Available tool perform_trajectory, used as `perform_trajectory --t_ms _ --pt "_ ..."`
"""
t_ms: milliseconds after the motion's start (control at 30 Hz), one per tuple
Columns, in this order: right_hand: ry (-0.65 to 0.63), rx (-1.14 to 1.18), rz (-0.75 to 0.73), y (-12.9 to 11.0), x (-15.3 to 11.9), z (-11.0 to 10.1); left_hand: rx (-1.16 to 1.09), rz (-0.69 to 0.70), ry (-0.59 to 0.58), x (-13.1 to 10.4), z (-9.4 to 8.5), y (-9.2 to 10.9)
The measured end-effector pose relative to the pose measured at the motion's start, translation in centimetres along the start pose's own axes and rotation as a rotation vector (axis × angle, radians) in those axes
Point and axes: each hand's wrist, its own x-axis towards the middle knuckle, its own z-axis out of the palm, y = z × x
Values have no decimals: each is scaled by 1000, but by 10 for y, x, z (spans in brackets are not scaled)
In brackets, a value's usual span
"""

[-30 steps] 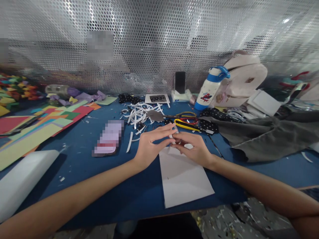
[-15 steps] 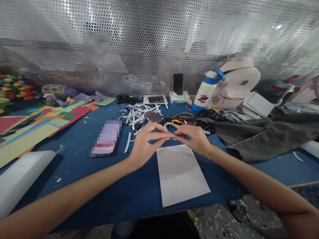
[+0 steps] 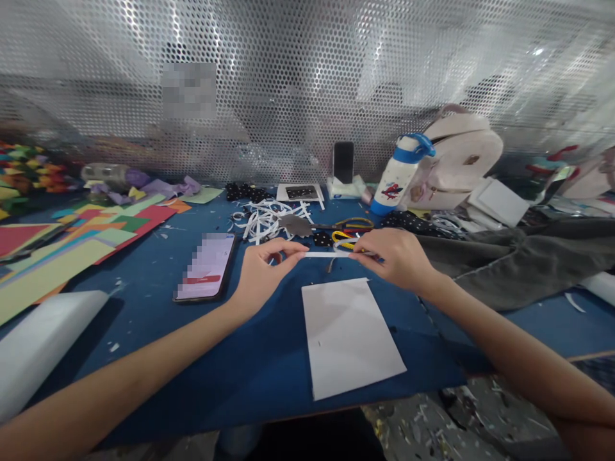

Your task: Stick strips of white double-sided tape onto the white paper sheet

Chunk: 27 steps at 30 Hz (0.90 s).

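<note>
A narrow white paper strip (image 3: 327, 254) is stretched level between my hands, above the far edge of a white sheet of paper (image 3: 353, 339). My left hand (image 3: 269, 269) pinches its left end between thumb and fingertips. At the other end my right hand (image 3: 396, 256) grips the strip, and a loop of it seems to curl up beside those fingers. Behind the hands lies a heap of white paper strips (image 3: 264, 221), with a grey scrap (image 3: 295, 225) on its right side. Scissors (image 3: 353, 224) rest just beyond my right hand.
A lit phone (image 3: 206, 266) lies to the left, near coloured paper sheets (image 3: 115, 227). At the back stand a white-and-blue bottle (image 3: 396, 173), a pale backpack (image 3: 461, 160) and another phone (image 3: 343, 163). Dark grey cloth (image 3: 509, 269) covers part of the right side.
My hands have moved apart from fingertips nearly touching, drawing the white strip out straight between them. The sheet of paper below has stayed in place.
</note>
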Motion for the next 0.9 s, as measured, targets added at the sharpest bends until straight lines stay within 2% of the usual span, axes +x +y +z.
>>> perform_trajectory --t_ms 67,233,333,533,700,900 --pt "-42 -38 4 2 -2 -5 41 60 -39 0 -1 2" --pt "-157 -49 -11 4 -3 -10 265 410 -72 4 -2 -1" --pt "-193 -21 -39 3 -1 -14 424 551 -83 7 -7 -6" --pt "-223 -81 -76 4 5 -23 530 672 -45 9 -12 -9" --pt "-252 -111 -76 9 11 -21 581 811 -54 9 -11 -13" --pt "-430 -170 1 17 15 -8 635 946 -126 8 -13 -27"
